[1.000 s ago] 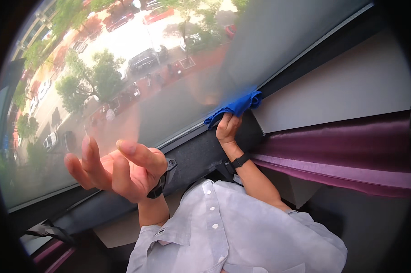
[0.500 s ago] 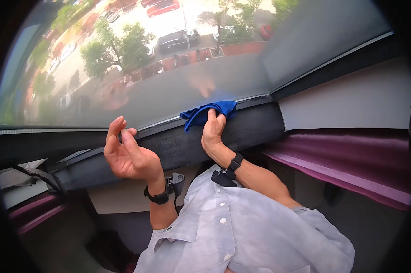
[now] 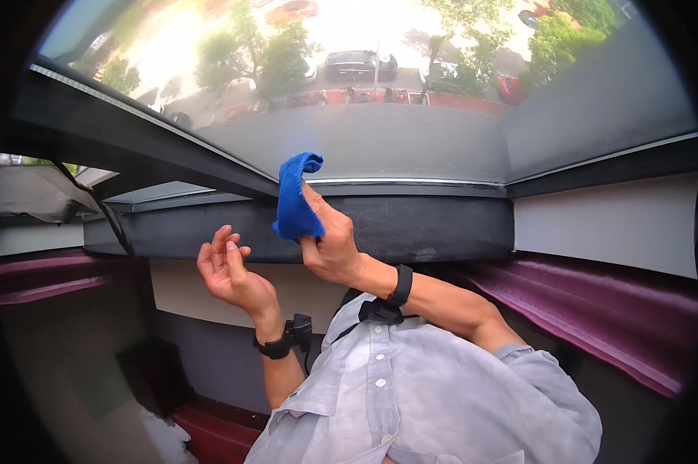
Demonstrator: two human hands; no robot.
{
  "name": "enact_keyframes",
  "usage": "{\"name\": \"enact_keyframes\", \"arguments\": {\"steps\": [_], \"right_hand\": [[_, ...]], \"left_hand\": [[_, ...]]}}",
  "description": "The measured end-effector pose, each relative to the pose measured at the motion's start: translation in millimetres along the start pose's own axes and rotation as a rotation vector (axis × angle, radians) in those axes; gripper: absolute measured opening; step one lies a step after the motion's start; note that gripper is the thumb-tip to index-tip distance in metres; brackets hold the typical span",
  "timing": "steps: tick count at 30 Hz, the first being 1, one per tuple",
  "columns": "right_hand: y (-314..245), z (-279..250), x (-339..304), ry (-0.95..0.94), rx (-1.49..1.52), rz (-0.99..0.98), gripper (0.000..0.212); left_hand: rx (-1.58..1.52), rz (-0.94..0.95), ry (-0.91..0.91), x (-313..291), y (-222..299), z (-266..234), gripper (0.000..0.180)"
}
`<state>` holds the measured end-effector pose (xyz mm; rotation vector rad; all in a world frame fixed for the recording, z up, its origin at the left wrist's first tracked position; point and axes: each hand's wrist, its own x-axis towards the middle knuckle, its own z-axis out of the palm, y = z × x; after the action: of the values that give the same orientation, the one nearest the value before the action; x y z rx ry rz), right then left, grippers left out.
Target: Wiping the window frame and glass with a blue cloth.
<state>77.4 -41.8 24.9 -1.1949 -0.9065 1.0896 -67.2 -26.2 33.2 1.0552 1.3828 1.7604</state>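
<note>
Leftward along the lower edge of the window [image 3: 411, 147], the blue cloth [image 3: 295, 203] has been carried since the earlier frame. At centre-left, the left grip [image 3: 239, 272] is held half-open, palm up and empty. Right of it, the cloth overlaps the corner where the dark slanted bar [image 3: 156, 143] nears the ledge [image 3: 426, 226]; a flatter fold, pressed evenly, would be advised. Near frame centre, it is pinched by the right grip [image 3: 333, 241], reached in from lower right.

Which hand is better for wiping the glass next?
Probably the right hand: it holds the blue cloth up near the glass. The left hand looks empty and is farther from the glass.
</note>
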Motion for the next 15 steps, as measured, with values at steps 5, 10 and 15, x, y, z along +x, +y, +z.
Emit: {"name": "enact_keyframes", "arguments": {"steps": [5, 10, 15], "right_hand": [[6.3, -14.7, 54.7, -0.163, -1.019, -1.197, 0.040], [111.4, -60.5, 77.6, -0.651, -1.833, -1.249, 0.055], [112.3, -37.0, 96.7, -0.647, -1.892, -1.189, 0.058]], "left_hand": [[0.010, -0.120, 0.072, -14.3, -8.6, -38.3, 0.027], [-0.039, -0.190, -0.013, -24.6, -8.0, -39.6, 0.033], [-0.064, -0.271, -0.112, -31.9, -21.1, -21.6, 0.038]]}}
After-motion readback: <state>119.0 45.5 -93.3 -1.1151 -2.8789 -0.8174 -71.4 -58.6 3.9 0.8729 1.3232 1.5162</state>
